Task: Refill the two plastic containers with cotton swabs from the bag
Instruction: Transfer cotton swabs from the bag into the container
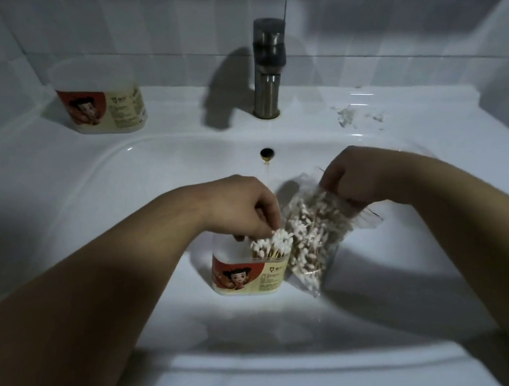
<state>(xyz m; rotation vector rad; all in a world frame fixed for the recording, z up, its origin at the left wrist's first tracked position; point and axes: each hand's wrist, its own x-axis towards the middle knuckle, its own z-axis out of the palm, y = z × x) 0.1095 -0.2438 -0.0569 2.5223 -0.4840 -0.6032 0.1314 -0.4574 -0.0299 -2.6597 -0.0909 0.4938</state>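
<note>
Your left hand (pixel 248 206) is bent down over the near container (pixel 247 274), its fingertips closed in a pinch on the white tips of a bundle of cotton swabs (pixel 271 247) that stands upright in the container's open mouth. Your right hand (pixel 354 177) is closed in a fist around the top of the clear plastic bag (pixel 316 239), bunching it; the bag hangs tilted, full of swabs, with its lower side touching the near container's right side. Both sit inside the basin of the white sink (pixel 436 170). The near container carries a red and cream label with a cartoon face; the printed lines on the cream part are too small and blurred to read. The second container (pixel 100 96), bearing the same label, stands upright on the sink's back ledge at the left, well apart from your hands, with the metal faucet (pixel 267 69) to its right.
</note>
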